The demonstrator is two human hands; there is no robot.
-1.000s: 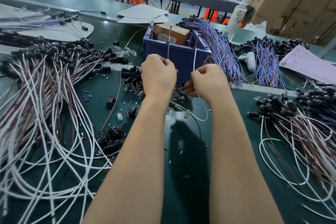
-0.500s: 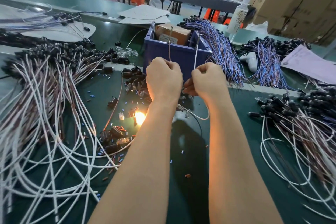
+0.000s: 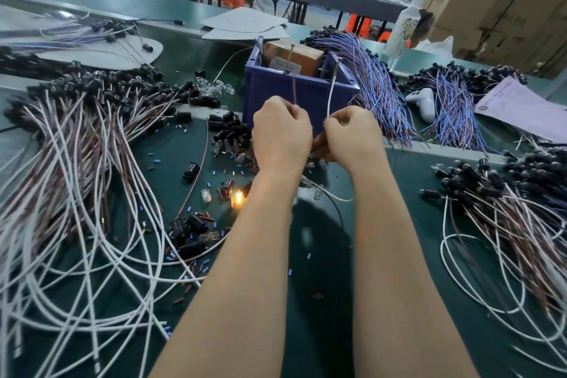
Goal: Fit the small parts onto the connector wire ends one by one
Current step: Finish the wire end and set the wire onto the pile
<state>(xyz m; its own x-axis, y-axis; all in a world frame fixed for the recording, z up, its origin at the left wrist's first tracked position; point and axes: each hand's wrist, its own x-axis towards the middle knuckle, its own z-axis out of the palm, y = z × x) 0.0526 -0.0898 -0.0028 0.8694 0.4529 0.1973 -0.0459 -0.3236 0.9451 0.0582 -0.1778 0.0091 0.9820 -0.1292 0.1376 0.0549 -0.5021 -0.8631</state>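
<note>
Green bench (image 3: 322,270); blue bin (image 3: 270,92) holds box (image 3: 306,60); left hand (image 3: 280,135) pinches brown wire (image 3: 294,90).

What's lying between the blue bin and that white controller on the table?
A sheaf of blue-purple wires lies there, shown in the head view.

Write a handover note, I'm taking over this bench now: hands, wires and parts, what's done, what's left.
Left hand grips a brown wire; right hand pinches a white wire; both ends stand up before the blue bin.
Loose black parts lie on the mat left of the hands.
Done: wire piles at far left and right carry black parts.
Left: the held pair, whose fitting is hidden, and the loose parts.
</note>
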